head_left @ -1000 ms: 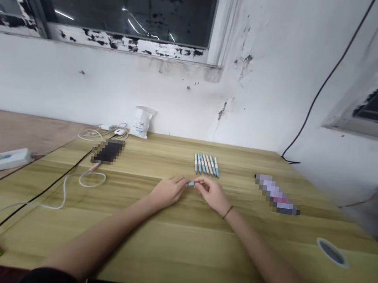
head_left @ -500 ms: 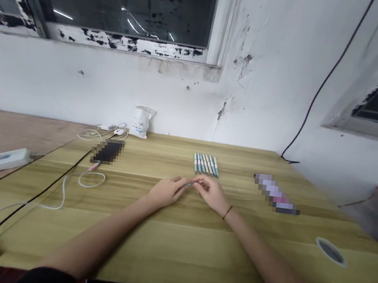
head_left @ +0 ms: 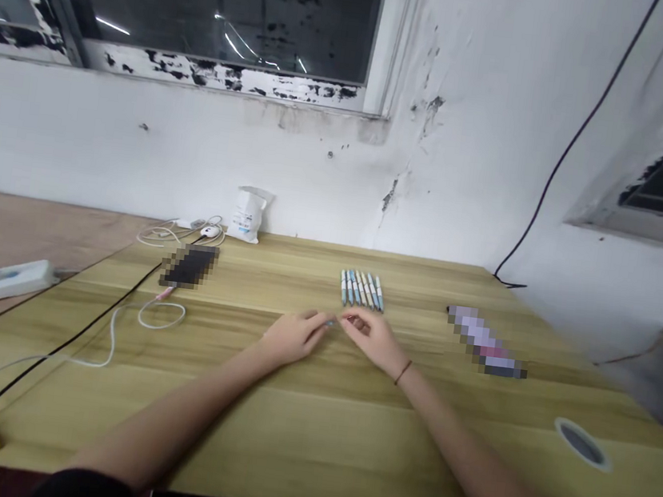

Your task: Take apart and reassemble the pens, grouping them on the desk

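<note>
My left hand [head_left: 295,336] is closed around a slim pen [head_left: 330,323], of which only a bluish end shows past the fingertips. Facing it, my right hand [head_left: 373,339] has thumb and forefinger pinched close to that end; whatever lies in the pinch is too small to make out. Just beyond both hands, several pens [head_left: 361,290] in pale blue, white and cream lie side by side in a row on the wooden table [head_left: 308,439].
To the left are a dark blurred-out device [head_left: 189,266] on a white cable [head_left: 111,334], a black cable [head_left: 81,322] and a power strip [head_left: 7,279]. A white packet [head_left: 247,214] stands by the wall. A blurred-out purple item [head_left: 484,341] and a cable hole [head_left: 583,445] are at right.
My right fingertips have shifted slightly back from the pen's end, so a small gap shows there. My left hand and the row of pens stay as they were.
</note>
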